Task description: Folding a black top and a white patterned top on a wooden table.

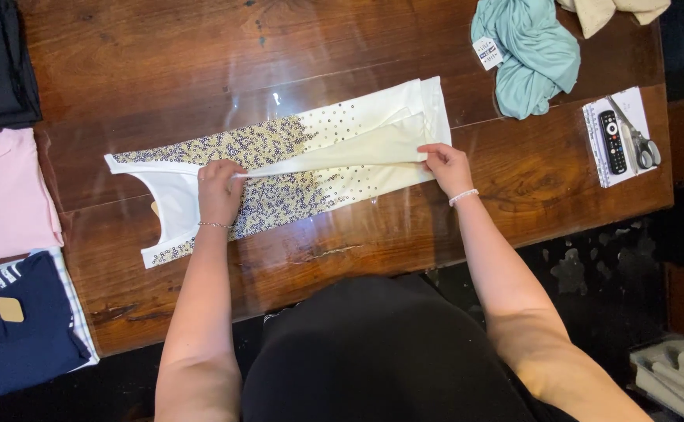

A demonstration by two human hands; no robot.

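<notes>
A cream sleeveless top (334, 148) with a dark sequin pattern lies lengthwise across a wooden table (162, 62), one long side already folded in over the middle; the near side lies flat, not yet folded, by the look of it. The left hand (219, 190) pinches the folded edge near the armhole; the right hand (446, 166) pinches the same edge at the hem, the flap taut between them. Folded shirts (10, 195) sit stacked at the left; a teal garment (533, 55), a remote (611, 141) and scissors (637, 137) rest at the right.
</notes>
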